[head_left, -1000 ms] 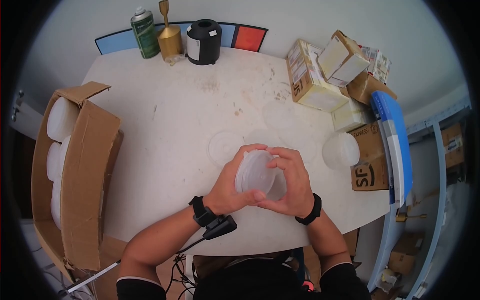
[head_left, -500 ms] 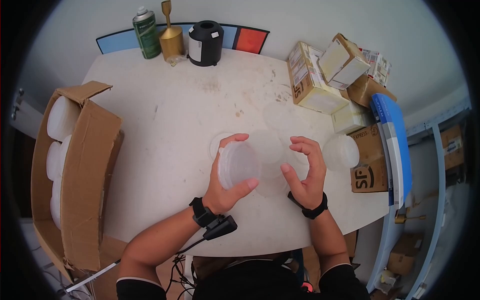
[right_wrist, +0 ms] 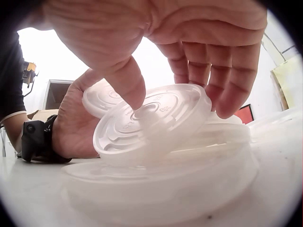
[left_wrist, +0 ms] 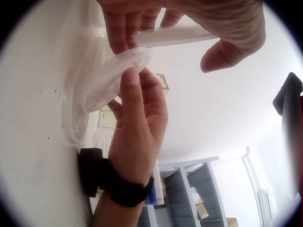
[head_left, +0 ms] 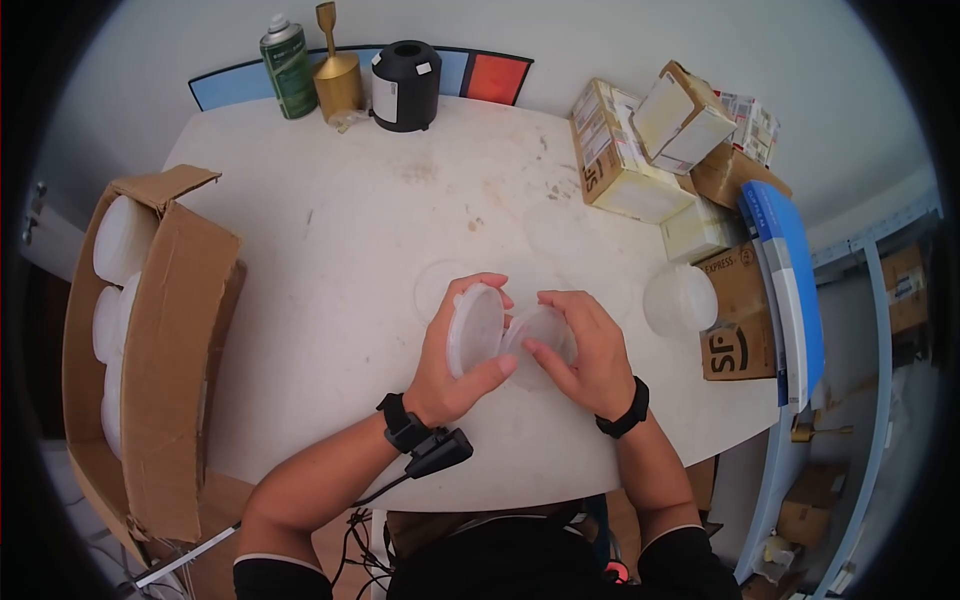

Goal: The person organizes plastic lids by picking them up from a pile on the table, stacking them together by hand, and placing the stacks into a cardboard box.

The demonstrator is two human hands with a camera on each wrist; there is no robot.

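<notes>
My left hand (head_left: 437, 365) grips a round translucent lid (head_left: 477, 330) by its rim, tilted nearly upright. To its right, my right hand (head_left: 598, 360) pinches another clear lid (head_left: 540, 340), thumb on its face and fingers behind. In the right wrist view this lid (right_wrist: 156, 123) leans above more round lids (right_wrist: 156, 189) lying on the table; whether it touches them I cannot tell. The left wrist view has the left hand's lid (left_wrist: 180, 35) edge-on, near the other lid (left_wrist: 106, 78).
Flat clear lids (head_left: 560, 228) lie farther back on the white table (head_left: 330, 350). A translucent tub (head_left: 680, 300) stands right, by cartons (head_left: 738, 335) and blue folders (head_left: 785, 290). An open cardboard box (head_left: 185, 370) of tubs is left. A spray can (head_left: 288, 68) stands behind.
The right hand has come apart from the left hand's lid, then moved back left with a separate lid pinched. The left hand's lid has turned more upright.
</notes>
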